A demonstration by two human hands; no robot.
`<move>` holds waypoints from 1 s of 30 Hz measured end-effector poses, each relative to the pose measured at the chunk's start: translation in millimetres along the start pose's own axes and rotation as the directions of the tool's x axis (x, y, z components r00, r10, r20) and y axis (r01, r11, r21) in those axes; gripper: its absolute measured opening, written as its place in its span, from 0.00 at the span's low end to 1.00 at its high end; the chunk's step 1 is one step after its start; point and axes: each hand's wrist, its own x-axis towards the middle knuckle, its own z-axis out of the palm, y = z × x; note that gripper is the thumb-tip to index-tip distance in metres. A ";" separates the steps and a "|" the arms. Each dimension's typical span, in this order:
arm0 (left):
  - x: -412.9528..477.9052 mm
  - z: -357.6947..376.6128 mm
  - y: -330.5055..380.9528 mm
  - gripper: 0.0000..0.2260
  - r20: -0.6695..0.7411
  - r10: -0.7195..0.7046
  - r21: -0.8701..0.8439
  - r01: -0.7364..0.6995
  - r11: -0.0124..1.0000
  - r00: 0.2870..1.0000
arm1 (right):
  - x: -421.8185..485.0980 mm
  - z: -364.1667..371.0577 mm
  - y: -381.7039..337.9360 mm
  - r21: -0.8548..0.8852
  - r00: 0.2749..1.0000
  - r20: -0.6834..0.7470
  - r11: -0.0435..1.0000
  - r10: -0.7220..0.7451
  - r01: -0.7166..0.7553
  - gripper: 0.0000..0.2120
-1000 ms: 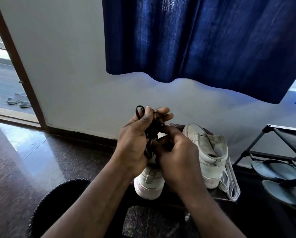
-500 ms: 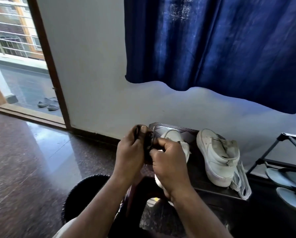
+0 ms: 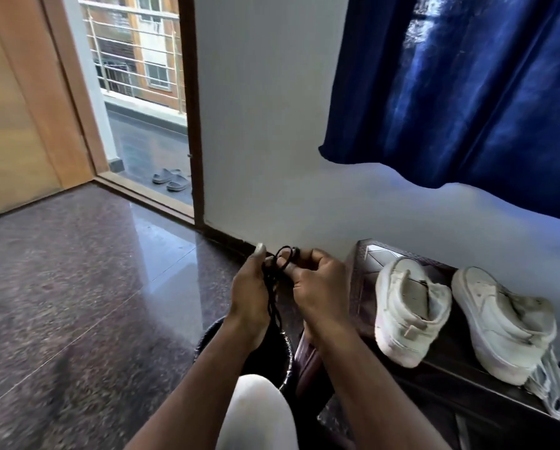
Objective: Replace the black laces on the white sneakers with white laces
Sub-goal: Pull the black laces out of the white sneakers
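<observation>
Dark polished floor (image 3: 77, 287), white wall (image 3: 272, 125) and blue curtain (image 3: 466, 92); two hands hold a bundle of black laces (image 3: 271, 287) between them.
At right, a low dark table (image 3: 358, 287) carries the two white sneakers (image 3: 408, 310) side by side; a black bin (image 3: 273, 355) sits below the wrists. The left hand (image 3: 251, 293) has its fingers curled round the black bundle, and the right hand (image 3: 319, 287) pinches a loop at its top. White laces (image 3: 548, 396) lie against the outer sneaker.
</observation>
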 end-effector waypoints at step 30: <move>78.5 -127.9 -77.4 0.12 -0.163 0.139 0.963 0.127 0.239 0.977 | 41.2 33.5 145.8 -0.732 0.939 0.311 0.667 0.144 0.141 0.05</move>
